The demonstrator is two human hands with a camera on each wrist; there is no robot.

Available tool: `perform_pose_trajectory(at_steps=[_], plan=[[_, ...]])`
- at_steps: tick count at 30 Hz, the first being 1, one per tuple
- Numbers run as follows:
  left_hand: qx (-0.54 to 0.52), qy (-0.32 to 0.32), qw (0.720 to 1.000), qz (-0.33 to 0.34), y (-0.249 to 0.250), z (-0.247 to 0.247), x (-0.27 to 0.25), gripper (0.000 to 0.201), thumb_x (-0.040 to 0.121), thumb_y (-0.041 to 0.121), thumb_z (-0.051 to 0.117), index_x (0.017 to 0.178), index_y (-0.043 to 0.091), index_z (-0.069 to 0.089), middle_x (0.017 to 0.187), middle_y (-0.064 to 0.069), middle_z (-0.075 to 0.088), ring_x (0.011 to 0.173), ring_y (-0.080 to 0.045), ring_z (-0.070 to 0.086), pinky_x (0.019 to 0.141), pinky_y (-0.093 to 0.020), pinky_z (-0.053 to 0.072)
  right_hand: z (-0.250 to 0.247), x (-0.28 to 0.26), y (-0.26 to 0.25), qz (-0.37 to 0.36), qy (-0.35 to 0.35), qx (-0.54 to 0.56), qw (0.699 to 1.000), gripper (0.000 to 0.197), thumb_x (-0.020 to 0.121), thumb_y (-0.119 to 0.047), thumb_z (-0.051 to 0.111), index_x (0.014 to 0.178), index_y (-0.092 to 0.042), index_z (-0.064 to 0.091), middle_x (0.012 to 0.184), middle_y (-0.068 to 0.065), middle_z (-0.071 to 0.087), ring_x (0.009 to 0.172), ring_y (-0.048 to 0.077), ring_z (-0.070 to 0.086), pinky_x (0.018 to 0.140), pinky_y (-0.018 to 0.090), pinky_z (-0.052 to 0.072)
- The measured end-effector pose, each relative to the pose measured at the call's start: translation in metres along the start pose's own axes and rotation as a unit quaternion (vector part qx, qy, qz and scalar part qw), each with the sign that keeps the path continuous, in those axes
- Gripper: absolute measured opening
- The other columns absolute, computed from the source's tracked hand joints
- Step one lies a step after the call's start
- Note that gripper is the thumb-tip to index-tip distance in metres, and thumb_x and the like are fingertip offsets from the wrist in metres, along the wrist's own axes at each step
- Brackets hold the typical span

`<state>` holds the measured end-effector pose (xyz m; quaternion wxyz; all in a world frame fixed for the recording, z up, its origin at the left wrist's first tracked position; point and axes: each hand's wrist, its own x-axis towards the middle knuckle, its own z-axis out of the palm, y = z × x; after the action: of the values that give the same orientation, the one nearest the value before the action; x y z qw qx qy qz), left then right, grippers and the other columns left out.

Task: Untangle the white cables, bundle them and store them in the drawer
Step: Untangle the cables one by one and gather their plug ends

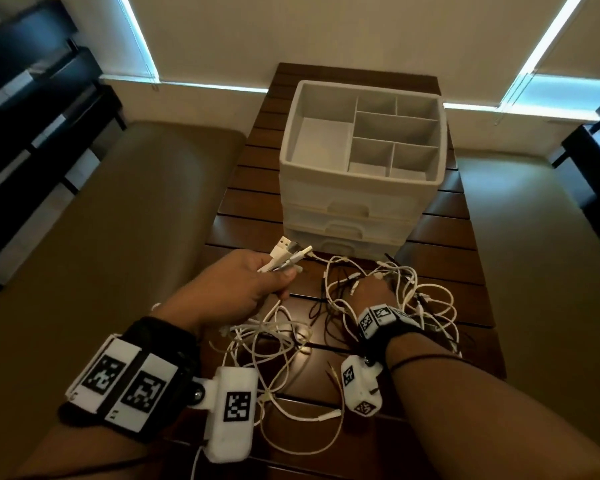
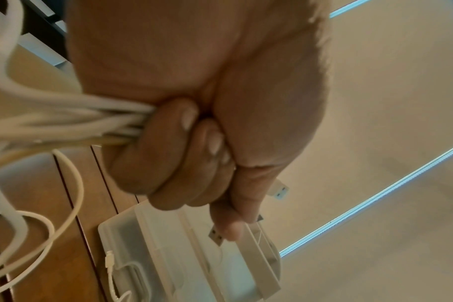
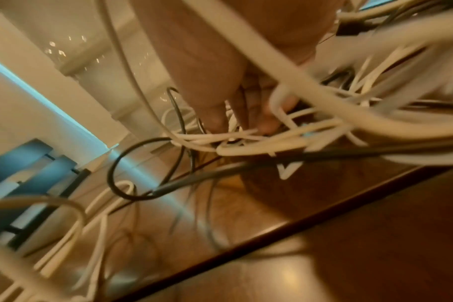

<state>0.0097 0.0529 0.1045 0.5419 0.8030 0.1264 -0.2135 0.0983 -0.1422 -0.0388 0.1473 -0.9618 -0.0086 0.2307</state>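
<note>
**Q:** What does the figure show, taking the drawer unit (image 1: pixel 361 188) as the landmark?

**A:** The unit stands at the far end of the slatted table (image 1: pixel 440 237), all three drawer fronts closed. Its divided top tray (image 1: pixel 361 133) holds nothing. The white cables (image 1: pixel 395 292) lie tangled directly in front of the unit, on the person's side, with thin black cables (image 1: pixel 317 306) threaded through them.

**Q:** How are the hands engaged?

**A:** The left hand (image 1: pixel 243 285), in front of the unit's left corner, is fisted round a sheaf of white cable ends, whose plugs (image 1: pixel 288 251) fan out toward the unit. In the left wrist view the fingers (image 2: pixel 178 159) are curled tight over the strands. The right hand (image 1: pixel 371 292) is sunk into the tangle in front of the unit. Its wrist view is blurred: the fingertips (image 3: pixel 215 120) appear to press together among the strands, but which one they pinch I cannot tell.

**Q:** How is this step best done?

**A:** Probably by keeping the gathered ends anchored while the right hand follows one white strand at a time, lifting loops off. Pulling would likely tighten knots. The black cables should be shed sideways, not dragged along.
</note>
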Motion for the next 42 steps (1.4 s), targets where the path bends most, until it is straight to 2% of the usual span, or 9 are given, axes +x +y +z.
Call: perform_pose_trajectory(at_steps=[4,7,13,18,25,31,35,39,42], plan=[[-0.012,0.012,1.000,0.017,0.001,0.002,0.013,0.035,0.094,0.035,0.056,0.076,0.007,0.063,0.041,0.008,0.035,0.034,-0.006,0.026,0.037,-0.018,0.022,0.003,0.007,-0.003,0.048,-0.033,0.018,0.998,0.034,0.094,-0.023,0.052,0.121,-0.003,0.057,0.126,0.017,0.058,0.117,0.034,0.055,0.090,0.035,0.045],[-0.026,0.033,0.999,0.033,0.004,0.004,0.025,0.035,0.094,0.036,0.056,0.075,0.007,0.065,0.046,0.004,0.035,0.037,-0.008,0.026,0.038,-0.020,0.023,-0.015,0.003,-0.008,0.008,-0.041,0.028,0.999,0.029,0.096,-0.033,0.043,0.098,-0.013,0.064,0.113,0.014,0.064,0.111,0.033,0.059,0.093,0.035,0.044],[-0.056,0.047,0.996,0.056,0.016,0.023,0.039,0.027,0.095,0.030,0.058,0.075,0.013,0.064,0.036,0.013,0.042,0.030,0.000,0.035,0.036,-0.011,0.026,-0.068,-0.027,-0.008,-0.051,0.006,0.103,0.993,0.009,0.081,-0.010,0.061,0.080,-0.008,0.069,0.086,0.007,0.068,0.084,0.023,0.065,0.062,0.023,0.043],[-0.058,0.082,0.988,0.116,0.030,0.053,0.044,0.007,0.082,0.022,0.076,0.082,0.020,0.070,0.063,0.010,0.069,0.055,0.003,0.061,0.051,-0.008,0.044,-0.079,-0.062,-0.005,-0.091,0.073,0.127,0.985,0.014,0.084,-0.012,0.057,0.089,-0.010,0.071,0.089,0.012,0.070,0.086,0.028,0.066,0.077,0.036,0.055],[0.053,0.141,0.978,0.144,0.030,0.074,0.054,0.018,0.077,0.015,0.077,0.089,0.025,0.068,0.072,0.016,0.062,0.063,0.009,0.056,0.049,-0.003,0.039,-0.069,-0.081,0.000,-0.098,0.131,0.215,0.963,0.015,0.081,-0.015,0.061,0.090,-0.020,0.071,0.085,0.004,0.072,0.082,0.025,0.067,0.074,0.038,0.057],[0.031,0.106,0.984,0.141,0.026,0.079,0.051,0.011,0.078,0.017,0.076,0.089,0.016,0.076,0.082,-0.001,0.074,0.078,-0.014,0.068,0.069,-0.030,0.052,-0.080,-0.087,-0.003,-0.076,0.141,0.400,0.902,0.036,0.079,-0.022,0.070,0.102,-0.025,0.043,0.086,0.003,0.069,0.074,0.016,0.068,0.070,0.038,0.058],[-0.014,0.100,0.987,0.127,0.027,0.078,0.052,0.008,0.080,0.017,0.075,0.088,0.015,0.075,0.079,-0.004,0.073,0.067,-0.013,0.064,0.061,-0.023,0.048,-0.092,-0.087,-0.004,-0.123,0.171,0.339,0.917,0.011,0.091,-0.027,0.061,0.096,-0.021,0.054,0.080,-0.002,0.064,0.068,0.017,0.066,0.057,0.029,0.054],[-0.082,0.121,0.981,0.124,0.031,0.072,0.053,0.009,0.087,0.025,0.071,0.079,0.020,0.071,0.061,0.011,0.068,0.055,0.000,0.060,0.051,-0.015,0.042,-0.104,-0.081,0.001,-0.140,0.233,0.156,0.950,0.019,0.088,-0.042,0.061,0.087,-0.024,0.068,0.082,-0.005,0.056,0.082,0.016,0.057,0.072,0.031,0.048],[-0.118,0.112,0.979,0.120,0.037,0.067,0.048,0.028,0.092,0.032,0.063,0.067,0.021,0.059,0.045,0.013,0.049,0.039,-0.001,0.040,0.042,-0.016,0.033,-0.116,-0.082,0.000,-0.148,0.233,0.225,0.934,0.015,0.086,-0.030,0.068,0.092,-0.016,0.071,0.086,-0.004,0.061,0.081,0.012,0.060,0.071,0.024,0.050]])
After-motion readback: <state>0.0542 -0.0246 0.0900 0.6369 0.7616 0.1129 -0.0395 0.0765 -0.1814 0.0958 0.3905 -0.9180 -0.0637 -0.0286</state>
